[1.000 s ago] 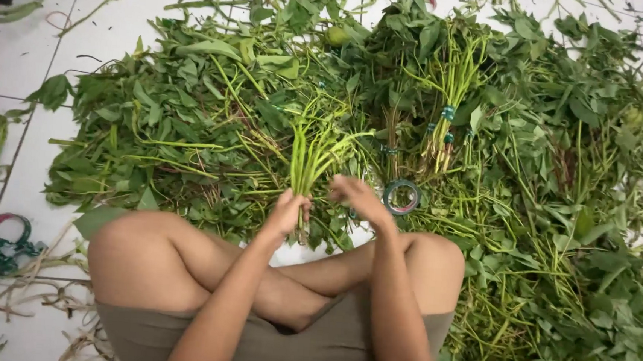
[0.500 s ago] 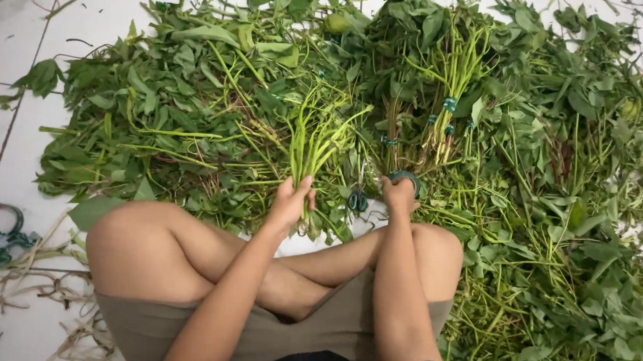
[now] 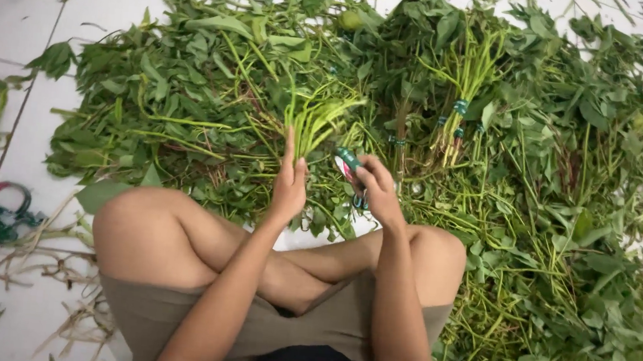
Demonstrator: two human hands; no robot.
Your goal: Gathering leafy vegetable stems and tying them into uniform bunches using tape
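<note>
My left hand (image 3: 290, 182) holds a bunch of green stems (image 3: 312, 123) upright, just ahead of my grip. My right hand (image 3: 377, 192) pinches a green-and-red band (image 3: 348, 162) beside it. A loose grip could let stems slip and scatter; overstretched, the band might snap.

Bare white floor tiles (image 3: 37, 40) lie open to the left, past scattered stems (image 3: 44, 267) and a ring of bands (image 3: 3, 207). Ahead and right, heaped greens (image 3: 550, 144) block everything; crossed knees (image 3: 138, 220) hem the near side.
</note>
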